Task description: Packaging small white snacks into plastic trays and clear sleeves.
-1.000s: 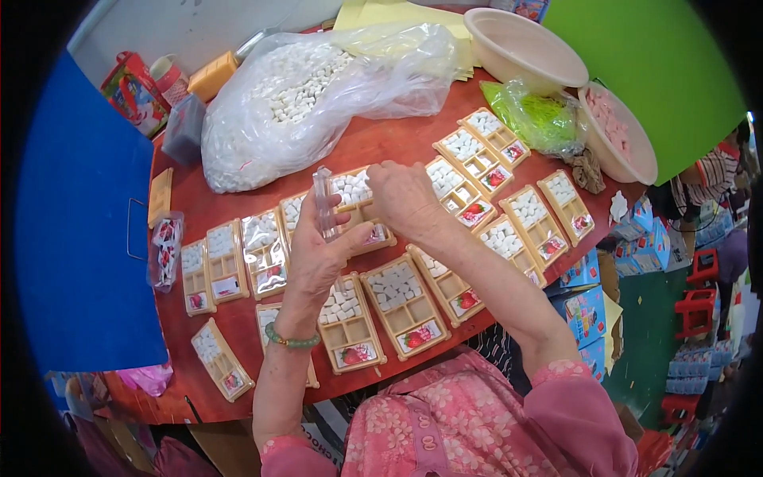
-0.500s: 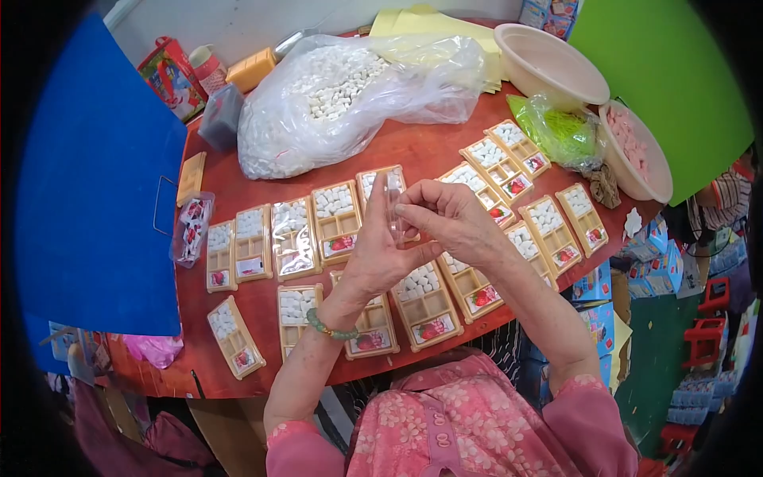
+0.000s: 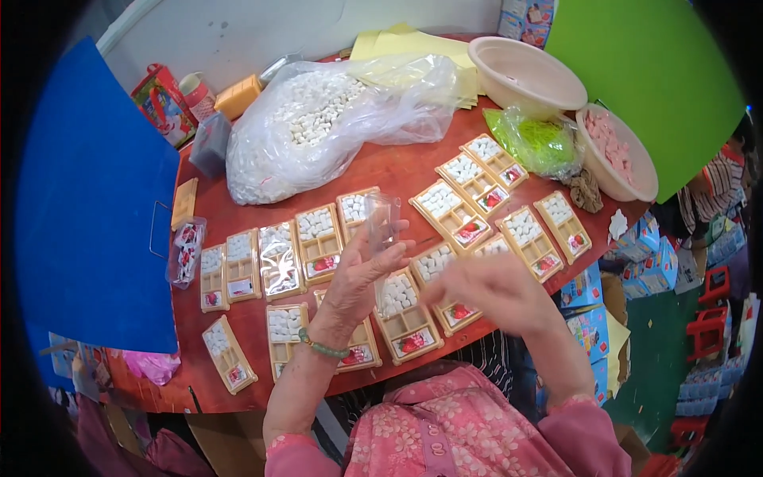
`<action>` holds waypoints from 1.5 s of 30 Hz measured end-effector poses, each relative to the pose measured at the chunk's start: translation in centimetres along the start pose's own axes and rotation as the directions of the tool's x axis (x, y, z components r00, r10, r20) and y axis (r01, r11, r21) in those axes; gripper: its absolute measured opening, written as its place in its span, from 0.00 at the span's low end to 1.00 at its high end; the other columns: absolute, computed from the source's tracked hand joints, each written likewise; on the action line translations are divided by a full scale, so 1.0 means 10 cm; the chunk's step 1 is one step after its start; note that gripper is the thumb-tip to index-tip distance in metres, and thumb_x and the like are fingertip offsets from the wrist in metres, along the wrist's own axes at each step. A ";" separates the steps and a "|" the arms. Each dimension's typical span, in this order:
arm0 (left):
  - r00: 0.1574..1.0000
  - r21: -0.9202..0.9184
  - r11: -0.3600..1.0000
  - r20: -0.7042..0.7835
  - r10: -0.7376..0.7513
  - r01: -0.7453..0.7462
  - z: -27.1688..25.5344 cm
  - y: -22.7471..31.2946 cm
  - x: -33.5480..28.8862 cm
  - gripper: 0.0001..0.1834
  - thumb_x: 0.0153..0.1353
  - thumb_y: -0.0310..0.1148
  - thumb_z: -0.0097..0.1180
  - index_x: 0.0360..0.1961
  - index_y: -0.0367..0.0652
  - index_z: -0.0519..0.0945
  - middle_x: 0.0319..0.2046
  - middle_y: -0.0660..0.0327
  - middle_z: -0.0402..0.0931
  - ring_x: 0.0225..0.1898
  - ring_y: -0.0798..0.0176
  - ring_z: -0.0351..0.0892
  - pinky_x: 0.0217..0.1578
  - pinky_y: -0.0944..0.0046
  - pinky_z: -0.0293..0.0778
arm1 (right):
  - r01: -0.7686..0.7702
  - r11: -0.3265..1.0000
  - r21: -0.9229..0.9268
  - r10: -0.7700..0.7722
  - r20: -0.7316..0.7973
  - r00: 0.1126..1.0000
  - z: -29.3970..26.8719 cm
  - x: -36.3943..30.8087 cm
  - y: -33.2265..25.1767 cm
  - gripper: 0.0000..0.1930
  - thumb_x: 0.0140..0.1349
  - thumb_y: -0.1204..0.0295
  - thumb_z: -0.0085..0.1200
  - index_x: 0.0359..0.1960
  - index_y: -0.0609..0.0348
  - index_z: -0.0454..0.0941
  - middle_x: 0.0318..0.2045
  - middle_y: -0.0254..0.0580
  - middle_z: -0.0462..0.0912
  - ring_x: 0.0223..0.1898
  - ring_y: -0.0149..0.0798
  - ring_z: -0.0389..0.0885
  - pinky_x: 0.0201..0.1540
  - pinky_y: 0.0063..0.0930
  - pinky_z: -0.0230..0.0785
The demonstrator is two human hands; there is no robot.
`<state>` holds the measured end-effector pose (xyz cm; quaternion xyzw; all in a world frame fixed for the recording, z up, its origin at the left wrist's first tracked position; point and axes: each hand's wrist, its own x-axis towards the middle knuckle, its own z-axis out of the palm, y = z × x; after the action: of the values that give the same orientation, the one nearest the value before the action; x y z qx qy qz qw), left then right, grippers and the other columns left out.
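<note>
My left hand (image 3: 359,266) is raised over the rows of trays and grips a clear plastic cover (image 3: 383,216) that stands up between thumb and fingers. Whether it is a single cover or several stacked ones I cannot make out. To the right, my right hand (image 3: 497,290) is smeared by motion above the near trays, so its fingers and anything in them stay unclear. Below it lies a tan compartment tray (image 3: 407,322) with white pieces at its far end and a strawberry-picture card at the near end. Another tray (image 3: 280,258) on the left shines as if covered.
A clear bag of white pieces (image 3: 314,119) lies at the back. Farther right are a pale basin (image 3: 528,75), a bag of green shreds (image 3: 534,143) and a bowl of pink pieces (image 3: 616,151). At left, a clear box of cards (image 3: 187,254) stands near a blue panel (image 3: 95,207).
My right hand has pulled away from the left hand, moving right and toward me. The left hand has come slightly nearer and still grips the clear plastic. The whole view has shifted a little.
</note>
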<state>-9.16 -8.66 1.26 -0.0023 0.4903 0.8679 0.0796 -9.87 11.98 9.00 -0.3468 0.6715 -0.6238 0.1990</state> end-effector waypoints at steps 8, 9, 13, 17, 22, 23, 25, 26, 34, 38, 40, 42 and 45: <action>0.999 0.102 0.994 0.015 0.029 -0.030 0.08 -0.05 0.09 0.50 0.47 0.29 0.70 0.68 0.44 0.52 0.53 0.60 0.59 0.51 0.65 0.64 0.52 0.66 0.68 | 0.342 0.708 0.618 -0.681 0.469 0.562 0.09 -0.22 -0.25 0.26 0.63 0.63 0.54 0.50 0.83 0.71 0.52 0.69 0.73 0.52 0.60 0.74 0.49 0.47 0.68; 0.999 0.147 0.988 0.023 0.044 -0.047 0.08 -0.06 0.10 0.50 0.47 0.30 0.70 0.68 0.44 0.52 0.54 0.60 0.59 0.51 0.65 0.64 0.52 0.66 0.68 | 0.329 0.708 0.625 -0.664 0.429 0.613 0.07 -0.22 -0.13 0.20 0.65 0.65 0.50 0.40 0.77 0.75 0.42 0.63 0.77 0.42 0.56 0.77 0.43 0.43 0.70; 0.984 0.287 0.943 -0.003 0.177 -0.169 0.08 -0.14 0.13 0.54 0.46 0.34 0.72 0.68 0.40 0.49 0.60 0.55 0.58 0.58 0.61 0.63 0.55 0.61 0.67 | -0.120 0.993 -0.020 0.113 -0.218 0.969 0.03 -0.13 0.07 0.07 0.57 0.75 0.53 0.23 0.65 0.76 0.23 0.36 0.79 0.23 0.24 0.72 0.26 0.22 0.64; 0.977 0.473 0.863 -0.020 0.213 -0.179 0.18 -0.14 0.14 0.56 0.45 0.36 0.73 0.68 0.38 0.48 0.59 0.51 0.61 0.58 0.57 0.65 0.53 0.58 0.68 | -0.174 0.948 0.266 0.264 -0.354 0.897 -0.05 0.29 0.44 0.05 0.58 0.78 0.57 0.35 0.67 0.78 0.27 0.32 0.80 0.28 0.23 0.76 0.31 0.16 0.69; 0.934 0.740 0.613 0.056 0.353 -0.276 0.10 -0.29 0.19 0.60 0.40 0.37 0.75 0.68 0.36 0.47 0.57 0.48 0.63 0.54 0.52 0.69 0.50 0.56 0.71 | -0.185 0.950 0.253 0.255 -0.278 0.926 0.04 0.36 0.63 0.07 0.58 0.77 0.57 0.38 0.67 0.79 0.32 0.34 0.81 0.33 0.24 0.79 0.37 0.16 0.73; 0.919 0.751 0.587 0.066 0.388 -0.301 0.11 -0.29 0.21 0.60 0.39 0.38 0.76 0.68 0.36 0.47 0.57 0.48 0.63 0.54 0.52 0.69 0.50 0.56 0.71 | -0.187 0.940 0.284 0.272 -0.298 0.915 0.04 0.37 0.65 0.07 0.59 0.77 0.57 0.38 0.66 0.79 0.32 0.34 0.81 0.33 0.24 0.79 0.37 0.16 0.73; 0.943 0.754 0.597 0.085 0.323 -0.273 0.14 -0.22 0.22 0.61 0.40 0.37 0.76 0.68 0.36 0.45 0.57 0.48 0.62 0.54 0.53 0.69 0.50 0.58 0.71 | -0.183 0.946 0.268 0.263 -0.305 0.915 -0.01 0.41 0.65 0.06 0.59 0.77 0.56 0.37 0.66 0.78 0.31 0.32 0.80 0.34 0.23 0.77 0.37 0.16 0.72; 0.960 0.608 0.751 0.072 0.272 -0.258 0.18 -0.19 0.24 0.61 0.41 0.35 0.75 0.68 0.36 0.44 0.57 0.48 0.62 0.54 0.55 0.70 0.51 0.59 0.71 | -0.147 0.951 0.272 0.225 -0.283 0.932 -0.03 0.43 0.65 0.06 0.60 0.77 0.56 0.37 0.66 0.77 0.31 0.31 0.80 0.34 0.22 0.77 0.38 0.15 0.70; 0.957 0.280 0.921 0.178 0.227 -0.271 0.29 0.04 0.56 0.56 0.46 0.32 0.73 0.67 0.33 0.44 0.52 0.53 0.66 0.52 0.62 0.71 0.47 0.64 0.74 | -0.031 0.974 0.224 0.083 -0.225 0.971 -0.35 0.71 0.53 0.05 0.61 0.73 0.57 0.31 0.61 0.76 0.25 0.24 0.74 0.26 0.17 0.67 0.28 0.13 0.59; 0.983 0.243 0.961 0.156 0.099 -0.136 0.36 0.18 0.63 0.46 0.50 0.30 0.69 0.64 0.35 0.53 0.50 0.53 0.67 0.49 0.63 0.72 0.45 0.68 0.74 | 0.048 0.963 0.265 0.003 -0.188 0.982 -0.53 0.79 0.52 0.06 0.60 0.72 0.58 0.29 0.61 0.77 0.24 0.26 0.76 0.27 0.18 0.70 0.30 0.13 0.62; 0.988 0.194 0.978 0.146 0.055 -0.083 0.37 0.18 0.66 0.42 0.51 0.29 0.68 0.63 0.36 0.55 0.50 0.54 0.67 0.49 0.63 0.72 0.45 0.67 0.74 | 0.099 0.955 0.280 -0.036 -0.223 0.974 -0.62 0.83 0.59 0.06 0.61 0.72 0.57 0.31 0.61 0.77 0.25 0.29 0.78 0.28 0.20 0.75 0.31 0.13 0.65; 0.993 0.158 0.981 0.032 0.112 -0.116 0.30 0.11 0.70 0.35 0.51 0.29 0.65 0.59 0.37 0.61 0.49 0.55 0.67 0.50 0.63 0.71 0.47 0.64 0.72 | 0.057 0.956 0.289 0.011 -0.227 0.974 -0.73 0.84 0.65 0.06 0.61 0.71 0.58 0.33 0.61 0.77 0.26 0.30 0.78 0.28 0.21 0.75 0.30 0.12 0.66; 0.994 0.230 0.971 -0.077 0.076 -0.057 0.29 0.05 0.66 0.31 0.51 0.30 0.64 0.55 0.37 0.64 0.48 0.55 0.67 0.50 0.64 0.71 0.50 0.62 0.70 | -0.017 0.967 0.254 0.091 -0.283 0.955 -0.93 0.82 0.77 0.08 0.60 0.71 0.58 0.38 0.61 0.77 0.27 0.31 0.79 0.26 0.21 0.76 0.27 0.12 0.68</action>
<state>-15.52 -5.56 2.65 -0.0136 0.5893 0.8072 0.0294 -23.61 12.47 4.14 -0.2044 0.6193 -0.7417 0.1567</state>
